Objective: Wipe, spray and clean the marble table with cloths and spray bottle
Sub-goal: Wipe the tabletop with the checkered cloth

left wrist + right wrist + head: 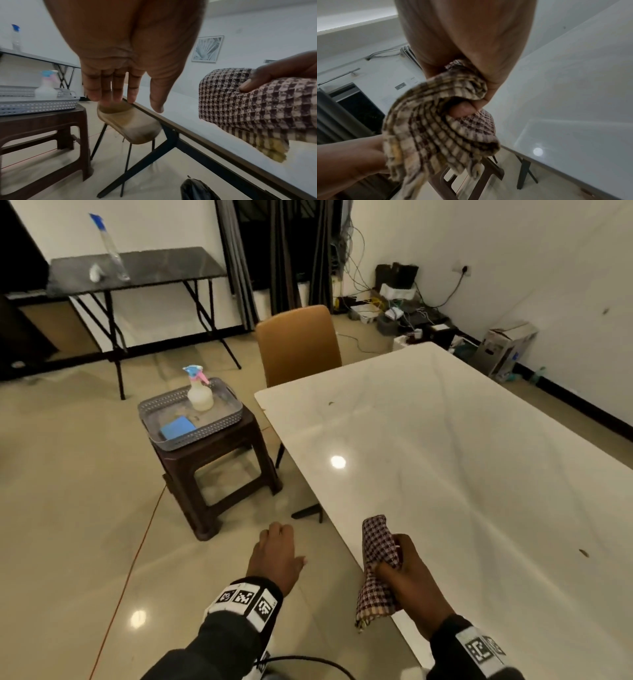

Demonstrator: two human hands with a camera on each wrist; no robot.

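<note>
Glossy white marble table (462,440) fills the right of the head view: rectangular slab, faint grey veining, a ceiling-light reflection, a few small dark specks on it. Black angled legs show under its edge in the left wrist view.

Right hand (409,571) grips a bunched checked cloth (376,563), waffle-weave, maroon and cream; fingers curled round it, thumb pressed into the folds. Cloth hangs over the near left edge of the table, one end sticking up, the other drooping below the hand.

Left hand (277,554) holds nothing, fingers straight and relaxed, palm down over the floor, just left of the table edge and near the cloth but apart from it.

Spray bottle (199,390), translucent rounded body, blue-and-pink trigger head, stands upright in a grey perforated plastic tray (154,414). Blue folded cloth (178,428) lies flat at the tray's near end. Tray sits on a dark brown plastic stool (212,474), left of the table and well beyond the left hand.

Tan padded chair (298,344) is tucked in at the table's far left end.
</note>
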